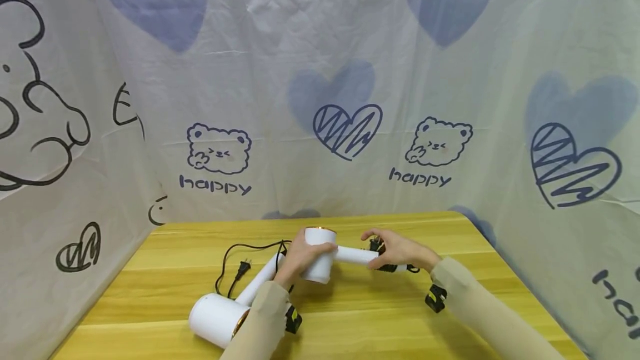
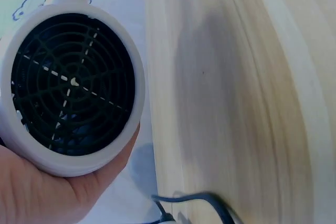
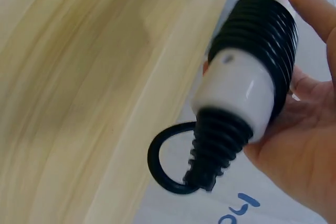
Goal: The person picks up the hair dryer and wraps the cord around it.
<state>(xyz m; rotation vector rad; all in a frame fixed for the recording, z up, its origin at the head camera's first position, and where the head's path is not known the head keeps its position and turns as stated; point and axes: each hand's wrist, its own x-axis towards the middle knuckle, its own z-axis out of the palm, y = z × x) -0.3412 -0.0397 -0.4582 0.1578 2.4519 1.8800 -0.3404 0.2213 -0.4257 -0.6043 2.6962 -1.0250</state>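
A white hair dryer [image 1: 318,269] with a gold-coloured rim is held above the table. My left hand [image 1: 299,257] grips its barrel from the side; the round intake grille [image 2: 73,82] faces the left wrist camera. My right hand [image 1: 400,250] curls round the lower handle, where the black cord [image 3: 257,40] is wound in tight coils. A short loop of cord [image 3: 153,156] sticks out by the ribbed strain relief [image 3: 218,135]. The plug [image 1: 375,244] shows between the right thumb and fingers. Some fingertips are hidden behind the handle.
A second white hair dryer [image 1: 215,318] lies on the wooden table [image 1: 400,315] at the left, partly behind my left sleeve. Its loose black cord [image 1: 220,276] loops behind it, with the plug [image 1: 244,268] on the table. A printed cloth [image 1: 300,182] hangs behind the table.
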